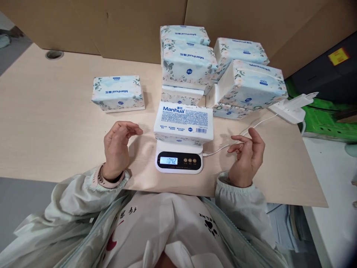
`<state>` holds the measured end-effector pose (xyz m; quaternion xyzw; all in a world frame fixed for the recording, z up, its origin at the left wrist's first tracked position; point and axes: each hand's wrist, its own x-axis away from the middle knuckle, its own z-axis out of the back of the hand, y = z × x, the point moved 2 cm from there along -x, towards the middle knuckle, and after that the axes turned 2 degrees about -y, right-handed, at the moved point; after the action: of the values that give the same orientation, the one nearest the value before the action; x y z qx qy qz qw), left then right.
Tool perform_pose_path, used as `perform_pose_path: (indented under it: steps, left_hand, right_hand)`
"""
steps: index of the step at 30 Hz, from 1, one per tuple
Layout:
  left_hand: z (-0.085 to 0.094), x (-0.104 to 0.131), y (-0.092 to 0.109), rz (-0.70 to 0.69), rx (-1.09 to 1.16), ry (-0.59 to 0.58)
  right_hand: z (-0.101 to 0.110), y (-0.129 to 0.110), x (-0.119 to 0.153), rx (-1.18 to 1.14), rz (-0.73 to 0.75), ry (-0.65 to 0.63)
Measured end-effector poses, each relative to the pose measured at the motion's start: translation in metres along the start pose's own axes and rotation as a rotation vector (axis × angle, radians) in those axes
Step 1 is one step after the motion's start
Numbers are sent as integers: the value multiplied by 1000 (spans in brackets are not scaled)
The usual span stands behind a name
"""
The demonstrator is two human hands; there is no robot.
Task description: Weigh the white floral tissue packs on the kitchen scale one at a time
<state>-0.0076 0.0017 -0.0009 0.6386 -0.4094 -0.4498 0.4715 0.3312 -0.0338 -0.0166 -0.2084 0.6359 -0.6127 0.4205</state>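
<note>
A pack of tissues (pixel 184 121) rests on a white digital scale (pixel 178 169), its printed underside with a barcode facing up. The lit display appears to read 104.2. To the left of the scale, my left hand (pixel 118 147) hovers apart from the pack, fingers loosely curved and holding nothing. My right hand (pixel 247 156) is raised on the other side near the white cable, also without anything in it, its fingers partly bent and apart. Neither hand touches the pack.
Several more tissue packs stand stacked behind the scale, including a front right pack (pixel 251 83). A single tissue pack (pixel 118 93) lies at left. The scale's cable runs to a white power strip (pixel 291 108). Cardboard (pixel 134 29) walls the table's back edge.
</note>
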Motion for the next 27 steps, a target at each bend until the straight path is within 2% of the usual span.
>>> perform_pose_path:
  steps: [12, 21, 24, 27]
  left_hand:
    - [1, 0, -3, 16, -43, -45]
    - [2, -1, -3, 23, -3, -45]
    - [1, -1, -1, 15, -16, -42]
    - [0, 0, 0, 23, -17, -30]
  right_hand:
    - [3, -2, -1, 83, 10, 26]
    - [1, -7, 1, -32, -50, 53]
    - [1, -7, 2, -17, -28, -34]
    - [0, -6, 4, -29, 21, -190]
